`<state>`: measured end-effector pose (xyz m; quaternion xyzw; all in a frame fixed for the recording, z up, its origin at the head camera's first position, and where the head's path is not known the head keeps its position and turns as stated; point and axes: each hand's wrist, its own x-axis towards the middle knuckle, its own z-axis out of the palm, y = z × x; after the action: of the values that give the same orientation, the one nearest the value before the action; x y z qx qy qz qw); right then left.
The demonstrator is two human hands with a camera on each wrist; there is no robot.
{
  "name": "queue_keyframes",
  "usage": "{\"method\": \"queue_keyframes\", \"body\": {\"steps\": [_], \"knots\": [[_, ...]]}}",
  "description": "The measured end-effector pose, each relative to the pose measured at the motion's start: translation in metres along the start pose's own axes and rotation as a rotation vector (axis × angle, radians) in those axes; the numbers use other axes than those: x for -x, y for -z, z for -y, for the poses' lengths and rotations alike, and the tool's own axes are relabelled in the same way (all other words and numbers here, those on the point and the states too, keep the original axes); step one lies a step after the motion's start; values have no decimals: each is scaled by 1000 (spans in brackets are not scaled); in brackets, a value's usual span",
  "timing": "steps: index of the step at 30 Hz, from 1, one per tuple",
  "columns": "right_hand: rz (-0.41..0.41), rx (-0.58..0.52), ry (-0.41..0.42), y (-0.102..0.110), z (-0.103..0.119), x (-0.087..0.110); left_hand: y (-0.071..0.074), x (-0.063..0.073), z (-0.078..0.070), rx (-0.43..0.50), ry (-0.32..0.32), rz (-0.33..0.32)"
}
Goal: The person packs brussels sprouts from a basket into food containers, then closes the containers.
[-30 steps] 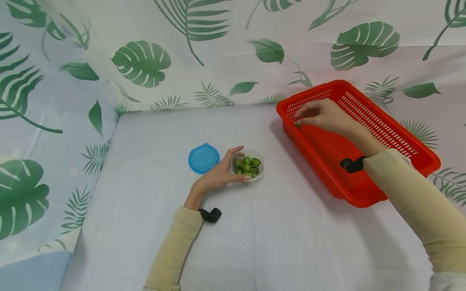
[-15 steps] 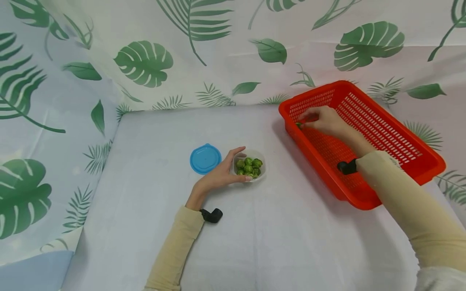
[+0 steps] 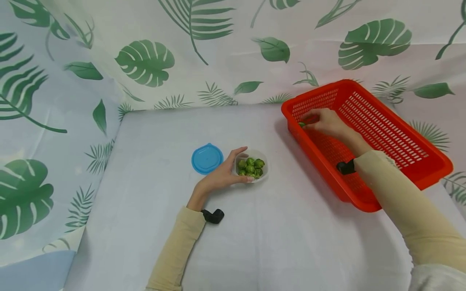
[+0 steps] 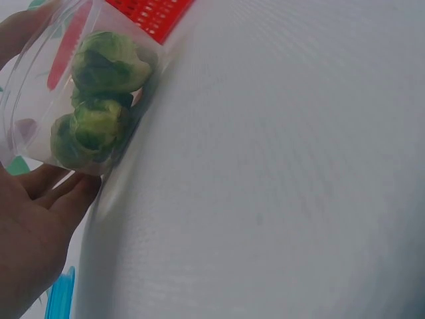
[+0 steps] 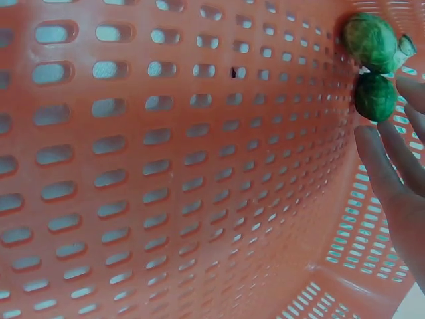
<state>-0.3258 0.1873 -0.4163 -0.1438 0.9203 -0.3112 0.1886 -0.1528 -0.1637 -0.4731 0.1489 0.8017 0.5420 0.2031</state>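
Observation:
My left hand [image 3: 222,171] holds a small clear plastic container [image 3: 266,167] around its side, thumb near and fingers far. Several green Brussels sprouts [image 3: 250,165] lie inside it; the left wrist view shows the sprouts [image 4: 103,63] through its wall. My right hand [image 3: 325,121] reaches into the far left corner of a red perforated basket [image 3: 324,178]. There, the right wrist view shows a larger Brussels sprout [image 5: 372,43] and a smaller sprout [image 5: 376,97]. The fingertips of my right hand [image 5: 405,179] are at the smaller one, with no firm grip visible.
A blue lid [image 3: 207,159] lies flat on the white-covered table [image 3: 145,194], just left of the container. Behind the table hangs a leaf-patterned cloth [image 3: 218,52]. The basket's raised rim stands around my right hand. Part of another sprout [image 5: 405,48] shows beside the larger one.
My right hand has lowered slightly into the basket's far left corner, and its fingers have drawn closer together. My left hand keeps its hold on the container.

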Motion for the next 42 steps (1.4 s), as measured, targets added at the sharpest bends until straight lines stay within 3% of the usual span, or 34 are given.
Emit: {"method": "queue_keyframes", "body": {"steps": [14,27,42], "knots": [[25,6,23,-2,-5,-6,0,-1,4,9,-3,0],[-13,37,31,0,-7,-4,0,1,2,12,-5,1],[-43,49,21,17,4,17,-2,1,0,11,-13,2]]}}
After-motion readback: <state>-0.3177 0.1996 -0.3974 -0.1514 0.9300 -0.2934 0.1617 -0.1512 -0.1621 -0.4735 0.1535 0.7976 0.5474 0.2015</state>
